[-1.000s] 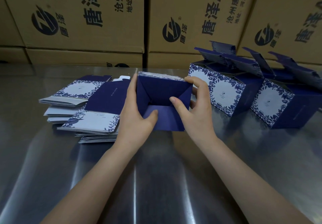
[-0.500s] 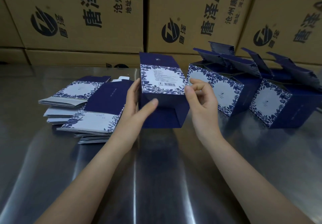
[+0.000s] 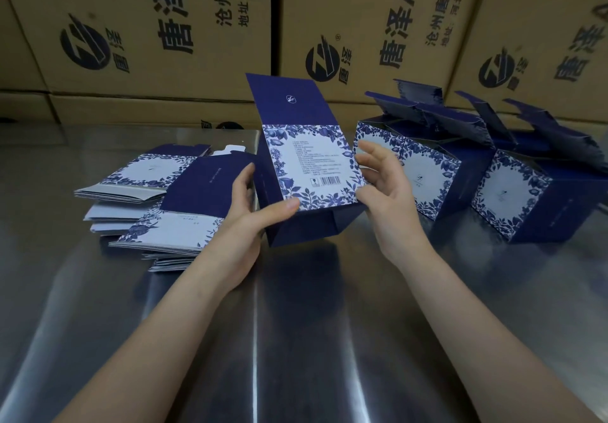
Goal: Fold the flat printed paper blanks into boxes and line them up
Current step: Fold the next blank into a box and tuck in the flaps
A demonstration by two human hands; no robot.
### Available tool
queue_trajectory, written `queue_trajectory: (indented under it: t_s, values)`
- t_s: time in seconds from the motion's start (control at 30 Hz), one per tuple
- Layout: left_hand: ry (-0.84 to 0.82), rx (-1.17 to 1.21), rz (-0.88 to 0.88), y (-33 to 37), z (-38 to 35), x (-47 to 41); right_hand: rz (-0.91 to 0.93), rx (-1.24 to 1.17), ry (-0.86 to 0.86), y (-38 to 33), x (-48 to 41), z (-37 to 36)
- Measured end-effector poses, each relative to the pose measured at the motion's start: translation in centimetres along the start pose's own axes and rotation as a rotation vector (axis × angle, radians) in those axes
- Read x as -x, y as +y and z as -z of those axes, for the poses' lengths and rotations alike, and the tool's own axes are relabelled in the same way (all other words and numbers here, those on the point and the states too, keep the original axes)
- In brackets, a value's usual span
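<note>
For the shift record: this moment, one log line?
folding | left grip holds box | right grip at box edge | flat blanks stacked left | folded boxes lined right

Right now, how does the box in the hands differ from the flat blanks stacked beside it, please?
The held box is opened and tilted, gripped by the left hand; the flat blanks lie collapsed, stacked on the table. The held box's lid flap stands up; the blanks' lie flat. Both are navy with floral white panels.
</note>
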State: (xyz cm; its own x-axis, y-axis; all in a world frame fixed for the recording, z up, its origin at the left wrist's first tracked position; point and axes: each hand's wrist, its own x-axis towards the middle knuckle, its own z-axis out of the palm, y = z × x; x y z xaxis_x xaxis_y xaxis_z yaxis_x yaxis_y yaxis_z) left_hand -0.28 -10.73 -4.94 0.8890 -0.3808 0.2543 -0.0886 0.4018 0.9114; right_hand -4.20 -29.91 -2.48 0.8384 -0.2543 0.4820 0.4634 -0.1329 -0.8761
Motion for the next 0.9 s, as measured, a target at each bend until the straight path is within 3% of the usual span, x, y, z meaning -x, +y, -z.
queue_trajectory:
  t_s: [0.1,0.27,0.43,0.53,0.63,0.77,0.9]
  values:
    - [0.024,-0.177,-0.05,0.1,-0.1,0.3,-0.047,0.067,-0.022,-0.2,0.1,-0.2]
    - [0.109,-0.689,-0.212,0.0,-0.9,1.2,-0.117,0.209,-0.086,-0.8,0.5,-0.4]
    - [0.12,-0.889,-0.402,-0.5,-1.7,1.7,-0.115,0.299,-0.139,-0.9,0.8,-1.3]
    - [0.088,-0.795,-0.469,-0.5,-1.7,1.8,-0.091,0.24,-0.121,-0.5,0.4,-0.6]
    - [0.129,-0.494,-0.427,0.3,-1.6,1.5,-0.119,0.048,-0.134,-0.2,-0.1,0.7]
    - [0.124,-0.277,-0.246,0.9,-0.7,0.9,-0.172,-0.153,-0.233,0.4,-0.4,1.7]
    - [-0.061,-0.082,-0.029,1.3,0.4,0.9,-0.194,-0.215,-0.333,0.8,-0.2,1.8]
